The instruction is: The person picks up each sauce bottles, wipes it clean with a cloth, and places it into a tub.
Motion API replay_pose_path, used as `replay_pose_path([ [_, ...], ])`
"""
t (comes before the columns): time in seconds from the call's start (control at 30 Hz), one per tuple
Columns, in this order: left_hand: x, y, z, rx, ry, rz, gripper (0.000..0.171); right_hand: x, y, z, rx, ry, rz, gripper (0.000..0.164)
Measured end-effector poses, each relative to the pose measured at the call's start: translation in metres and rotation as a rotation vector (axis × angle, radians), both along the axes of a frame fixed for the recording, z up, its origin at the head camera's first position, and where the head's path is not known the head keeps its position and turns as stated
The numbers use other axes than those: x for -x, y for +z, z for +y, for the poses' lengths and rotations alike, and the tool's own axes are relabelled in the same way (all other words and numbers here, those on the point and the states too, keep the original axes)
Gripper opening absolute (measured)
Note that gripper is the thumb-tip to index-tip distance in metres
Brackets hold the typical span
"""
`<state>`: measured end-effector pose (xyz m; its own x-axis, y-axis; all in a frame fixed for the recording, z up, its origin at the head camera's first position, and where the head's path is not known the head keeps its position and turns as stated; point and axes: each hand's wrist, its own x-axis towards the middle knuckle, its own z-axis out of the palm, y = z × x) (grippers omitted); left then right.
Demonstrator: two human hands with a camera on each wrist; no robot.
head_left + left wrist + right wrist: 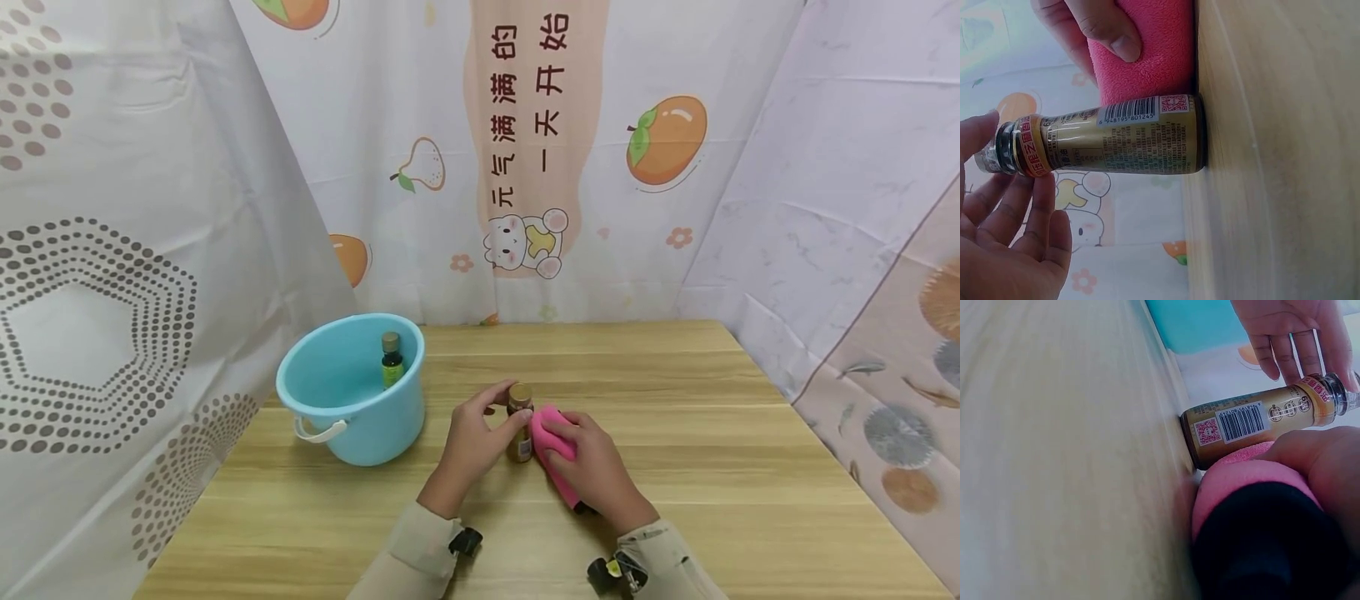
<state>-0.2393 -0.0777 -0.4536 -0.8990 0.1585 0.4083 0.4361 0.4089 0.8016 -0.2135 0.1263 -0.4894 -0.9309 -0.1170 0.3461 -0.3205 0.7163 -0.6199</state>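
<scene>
A glass bottle (522,450) with a gold label and a cap stands upright on the table. My left hand (477,435) pinches its neck between thumb and fingers, and the lower fingers spread out beside it in the left wrist view. My right hand (588,467) grips a pink fuzzy cloth-like bundle (551,450), whose near end shows black in the right wrist view. The pink bundle (1160,56) lies right up against the side of the bottle (1129,137). A barcode and a red square code face the near side of the label.
Left of the hands stands a light blue bucket (378,433) with a white handle (321,432). Inside it is a dark bottle (392,364) with a green label. A printed curtain (420,250) hangs behind the wood-grain table (712,433).
</scene>
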Motion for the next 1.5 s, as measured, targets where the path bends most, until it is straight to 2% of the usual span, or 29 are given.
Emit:
replay_pose_path([
  [0.3,-0.0001,-0.0002,-0.0002,-0.046,0.002,-0.002,0.042,-0.0007,0.0002,-0.0004,0.031,-0.017,0.010,0.046],
  [0.43,-0.0003,0.0001,-0.0002,-0.050,-0.006,0.001,0.042,-0.0005,0.0015,-0.0005,0.075,-0.020,0.088,0.045],
  [0.67,0.0003,0.0007,0.0004,-0.043,-0.016,-0.011,0.044,-0.0006,0.0039,-0.0004,0.169,0.000,0.289,0.045],
  [0.9,0.0004,-0.0006,0.0001,-0.041,-0.022,-0.001,0.047,-0.0019,0.0077,0.0007,0.241,0.011,0.384,0.045],
  [1.23,0.0010,-0.0023,-0.0007,-0.046,-0.031,0.033,0.045,0.0006,0.0060,0.0015,0.241,0.029,0.421,0.048],
  [1.5,0.0017,-0.0033,-0.0009,-0.037,-0.035,0.051,0.044,0.0006,0.0054,0.0011,0.189,0.025,0.335,0.047],
])
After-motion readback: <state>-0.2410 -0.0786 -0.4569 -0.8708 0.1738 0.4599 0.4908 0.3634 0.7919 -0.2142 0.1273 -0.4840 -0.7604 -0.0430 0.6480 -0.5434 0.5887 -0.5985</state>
